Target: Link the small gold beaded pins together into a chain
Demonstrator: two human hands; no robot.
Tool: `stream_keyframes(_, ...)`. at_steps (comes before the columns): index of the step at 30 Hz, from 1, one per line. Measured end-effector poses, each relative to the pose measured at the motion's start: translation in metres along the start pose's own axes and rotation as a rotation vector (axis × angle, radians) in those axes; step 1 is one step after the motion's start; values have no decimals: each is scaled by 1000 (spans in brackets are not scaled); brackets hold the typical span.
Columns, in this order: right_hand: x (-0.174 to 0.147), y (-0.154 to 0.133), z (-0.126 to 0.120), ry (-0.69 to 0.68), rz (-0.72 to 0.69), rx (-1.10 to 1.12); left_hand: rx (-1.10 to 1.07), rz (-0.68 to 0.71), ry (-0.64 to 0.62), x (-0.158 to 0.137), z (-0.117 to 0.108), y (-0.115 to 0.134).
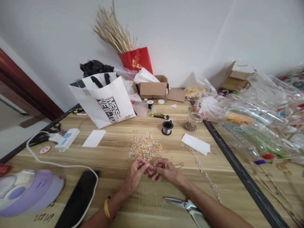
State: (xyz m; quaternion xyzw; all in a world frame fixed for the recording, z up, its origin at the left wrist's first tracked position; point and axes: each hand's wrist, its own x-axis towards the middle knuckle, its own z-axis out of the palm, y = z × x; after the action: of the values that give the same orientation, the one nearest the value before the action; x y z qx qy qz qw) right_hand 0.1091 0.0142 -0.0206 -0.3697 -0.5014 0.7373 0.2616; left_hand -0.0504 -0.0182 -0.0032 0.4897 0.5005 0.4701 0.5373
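My left hand (138, 172) and my right hand (163, 170) meet above the table, fingertips pinched together. A small gold bead (153, 171) shows between them; any thin wire with it is too fine to make out. Just beyond my fingers lies a loose pile of gold and clear beads (146, 146). Below my hands a short beaded strand (158, 202) rests on the wood, beside scissors (181, 203) that lie partly under my right forearm. To the right stretches a longer beaded chain (205, 174). A spool of silver wire (167, 127) stands behind the pile.
A glass jar of beads (193, 122), a yellow-black utility knife (158, 116) and folded white paper (196, 144) lie farther back. At left are a white shopping bag (106, 101), power strip (67, 139), phone (77, 199) and purple device (33, 193). Plastic bottles (256, 133) crowd the right.
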Motion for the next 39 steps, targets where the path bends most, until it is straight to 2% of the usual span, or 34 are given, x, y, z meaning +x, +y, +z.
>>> stream_keyframes(8, -3, -1, 4, 39, -104, -57, -33, -54, -13, 3, -2, 3)
stream_keyframes(12, -7, 0, 7, 49, -224, -201, -6, -47, -36, 3, -3, -2)
stream_keyframes(15, -12, -1, 8, 34, -389, -468, 6, -34, -57, 3, -6, -7)
stream_keyframes(18, -17, -3, 7, 60, -586, -861, -9, -40, -64, 4, -8, -10)
stream_keyframes(21, -22, -6, 7, 93, -714, -1217, -51, -77, -75, 4, -9, -12)
stream_keyframes(24, -24, -6, 7, 96, -801, -1397, -68, -88, -82, 4, -9, -12)
stream_keyframes(32, -23, -1, 5, 65, -834, -1385, -61, -127, -210, 6, -15, -4)
stream_keyframes(39, -23, -8, 8, 26, -793, -1315, -102, -196, -290, 8, -19, -5)
